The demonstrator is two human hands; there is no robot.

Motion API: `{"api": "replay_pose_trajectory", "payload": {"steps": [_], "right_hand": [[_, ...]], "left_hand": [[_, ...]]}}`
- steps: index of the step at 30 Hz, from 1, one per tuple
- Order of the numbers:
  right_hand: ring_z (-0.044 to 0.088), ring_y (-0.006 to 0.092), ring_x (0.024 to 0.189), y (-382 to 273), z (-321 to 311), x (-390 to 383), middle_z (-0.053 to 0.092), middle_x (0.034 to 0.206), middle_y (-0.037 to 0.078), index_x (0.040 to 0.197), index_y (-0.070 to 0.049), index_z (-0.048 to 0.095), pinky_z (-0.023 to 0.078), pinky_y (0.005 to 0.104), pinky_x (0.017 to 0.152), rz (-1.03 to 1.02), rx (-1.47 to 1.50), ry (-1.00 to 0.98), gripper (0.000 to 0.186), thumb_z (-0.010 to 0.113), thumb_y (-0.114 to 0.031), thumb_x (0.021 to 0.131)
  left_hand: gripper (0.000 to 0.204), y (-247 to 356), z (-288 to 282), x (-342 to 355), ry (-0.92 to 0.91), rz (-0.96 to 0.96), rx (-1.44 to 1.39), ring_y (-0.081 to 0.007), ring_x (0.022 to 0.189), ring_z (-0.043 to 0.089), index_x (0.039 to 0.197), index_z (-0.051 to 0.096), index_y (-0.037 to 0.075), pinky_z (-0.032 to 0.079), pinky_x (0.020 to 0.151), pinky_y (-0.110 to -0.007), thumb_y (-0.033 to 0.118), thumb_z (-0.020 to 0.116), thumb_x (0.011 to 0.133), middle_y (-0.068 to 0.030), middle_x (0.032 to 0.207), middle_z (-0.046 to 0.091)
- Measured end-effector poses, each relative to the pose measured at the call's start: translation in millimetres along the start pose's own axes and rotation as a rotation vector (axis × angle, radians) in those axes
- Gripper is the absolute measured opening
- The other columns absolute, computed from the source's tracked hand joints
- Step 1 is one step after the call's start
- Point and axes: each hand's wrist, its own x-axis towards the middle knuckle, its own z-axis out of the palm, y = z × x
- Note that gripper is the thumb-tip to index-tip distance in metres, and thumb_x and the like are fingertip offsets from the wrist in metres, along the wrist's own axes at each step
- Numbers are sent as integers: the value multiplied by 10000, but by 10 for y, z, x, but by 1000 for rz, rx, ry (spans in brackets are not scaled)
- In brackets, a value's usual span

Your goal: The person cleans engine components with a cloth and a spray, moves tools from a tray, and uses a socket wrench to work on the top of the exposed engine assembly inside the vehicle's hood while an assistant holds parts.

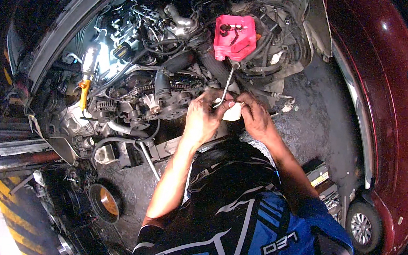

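My left hand (202, 116) is closed around a long metal wrench (229, 82), whose ring-shaped end points away from me toward a pink cut-open plastic jug (245, 51). Close against it, my right hand (257, 119) has its fingers curled on a pale cloth-like piece (234, 113) that lies between both hands. Whether the piece is cloth or paper I cannot tell. Several small dark parts (235, 28) sit inside the jug. Just left of my hands is an opened engine with an exposed timing chain (150, 89) and pulleys (174, 109).
A lit work lamp with a yellow handle (84, 93) stands at the engine's left. Hoses (179, 62) and wiring cross the engine bay. A dark red car (386, 99) is along the right. On the floor are a round pan-like part (104, 203) and a toolbox (316, 176).
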Motion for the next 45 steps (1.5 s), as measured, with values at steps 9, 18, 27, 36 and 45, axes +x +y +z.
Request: {"api": "replay_pose_trajectory", "payload": {"steps": [9,18,27,36,45], "right_hand": [[593,260,1103,10,-306,133,630,1131,141,1183,-14,572,434,360,969,-88,363,-251,299,530,-186,942],[629,338,1043,-51,-239,160,658,1123,177,1165,-21,616,473,383,930,116,167,-148,355,588,-282,927],[618,352,1056,-142,-185,199,655,1127,176,1165,-57,630,462,395,945,149,83,-106,333,593,-272,914],[612,357,1052,-216,-227,184,641,1139,174,1162,-68,622,470,417,928,26,41,-121,302,562,-244,925],[598,383,1053,-137,-156,131,639,1143,182,1158,-74,627,463,439,926,178,-40,-90,326,577,-296,924]], "left_hand": [[197,-193,-134,84,-75,-107,-217,-148,780,646,937,674,22,497,722,-305,194,715,850,-83,814,690],[177,-183,43,13,115,64,28,-293,866,655,970,697,48,500,774,-373,175,705,846,-131,959,644],[159,-266,155,4,202,185,239,-360,820,647,915,688,30,520,706,-414,168,700,837,-144,930,628],[246,-391,113,14,48,176,262,-412,845,640,1024,587,32,514,691,-464,175,672,843,-194,975,600],[207,-362,185,-64,201,-22,-22,-290,799,671,987,657,-1,510,726,-348,188,650,902,-159,855,685]]}}
